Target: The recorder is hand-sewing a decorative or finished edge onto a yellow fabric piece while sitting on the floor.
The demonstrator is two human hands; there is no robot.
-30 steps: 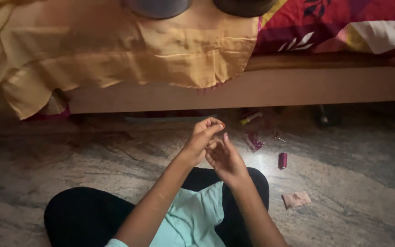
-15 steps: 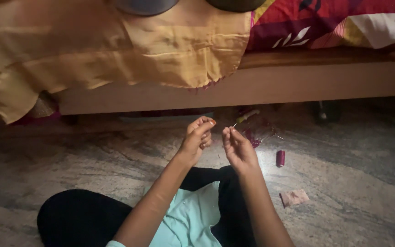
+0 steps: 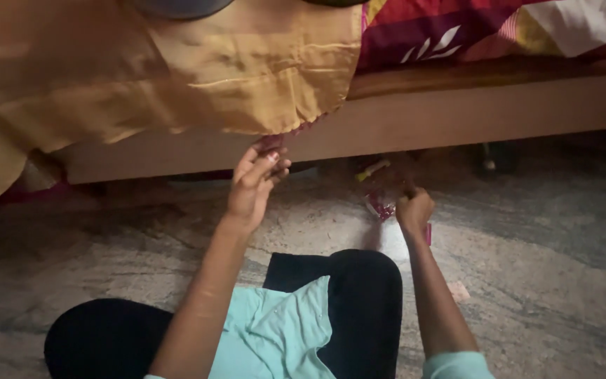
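The left hand [image 3: 255, 184] is rising toward the middle of the frame, its fingers pinching the lower edge of the golden-yellow satin cloth [image 3: 177, 77] that is draping off the bed across the upper left. The right hand [image 3: 412, 208] is curling closed right of centre, gripping a small crinkled clear plastic packet with pink and yellow contents [image 3: 385, 188] just above the grey marbled stone floor [image 3: 541, 267]. The pale wooden bed frame [image 3: 457, 116] is running across the upper frame, a red patterned bedspread [image 3: 450, 28] lying on it at upper right. A small pink scrap [image 3: 458, 290] is lying on the floor near the right forearm.
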